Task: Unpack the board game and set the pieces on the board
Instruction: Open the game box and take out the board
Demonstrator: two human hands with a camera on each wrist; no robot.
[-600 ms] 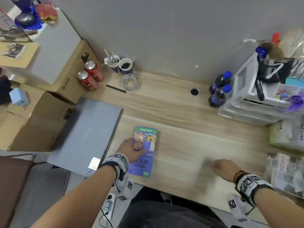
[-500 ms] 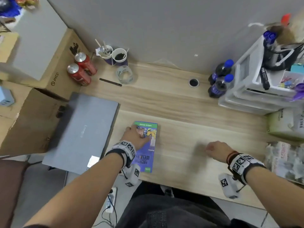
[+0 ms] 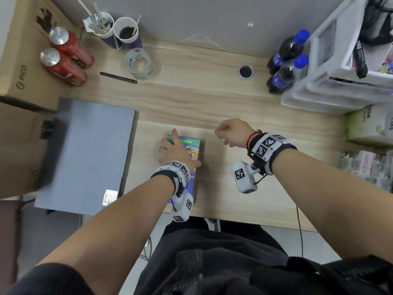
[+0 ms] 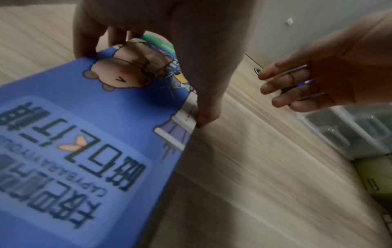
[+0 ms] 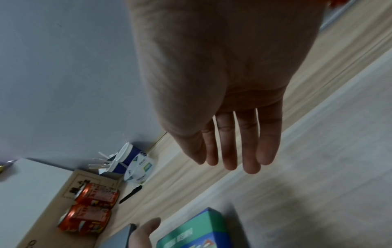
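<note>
The game box point(image 3: 194, 145) is blue with a green far end and a cartoon animal, and it lies flat on the wooden desk point(image 3: 212, 99) near the front edge. My left hand point(image 3: 173, 149) grips it across its width. In the left wrist view the thumb point(image 4: 206, 115) is on the right edge of the box point(image 4: 84, 134) and the fingers point(image 4: 84, 48) curl over the left edge. My right hand point(image 3: 228, 133) hovers just right of the box's far corner, holding nothing. Its fingers point(image 5: 237, 147) are straight above the box point(image 5: 195, 234).
A closed grey laptop point(image 3: 85, 154) lies left of the box. Two red cans point(image 3: 63, 58), paper cups point(image 3: 125, 33), a tape roll point(image 3: 139, 64) and a black pen point(image 3: 118, 77) sit at the back left. Two bottles point(image 3: 285, 67), white drawers point(image 3: 340, 86) and packets point(image 3: 370, 124) fill the right.
My right hand has lifted off the desk and moved left toward the box. My left hand has slid further up the box and now clasps its sides.
</note>
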